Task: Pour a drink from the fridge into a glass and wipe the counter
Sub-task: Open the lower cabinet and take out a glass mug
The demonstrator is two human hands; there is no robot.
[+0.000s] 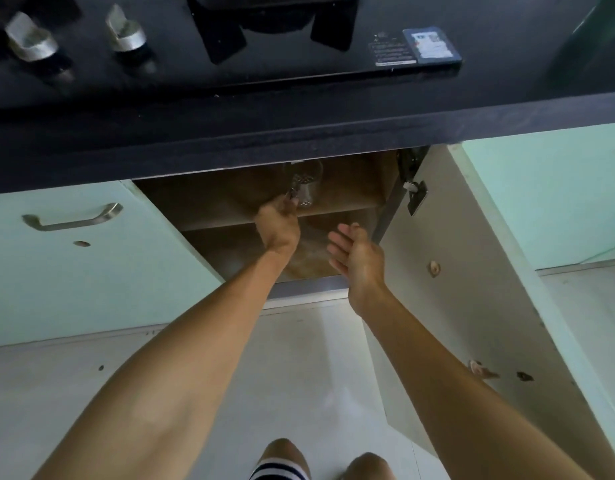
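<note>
A glass (307,183) on the upper shelf (337,210) of an open cabinet (209,247) is gripped by the left hand (279,227), seemingly for lifting out, while the right hand (356,254) is held loose and empty.

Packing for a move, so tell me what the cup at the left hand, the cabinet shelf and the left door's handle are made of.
Glass: apparently clear glass; the background shows through it, with bright glints. Blurred, so clear plastic is possible. Shelf: matte brown wood-look board, probably laminate. Handle: brushed metal, by its dull silver sheen.
</note>
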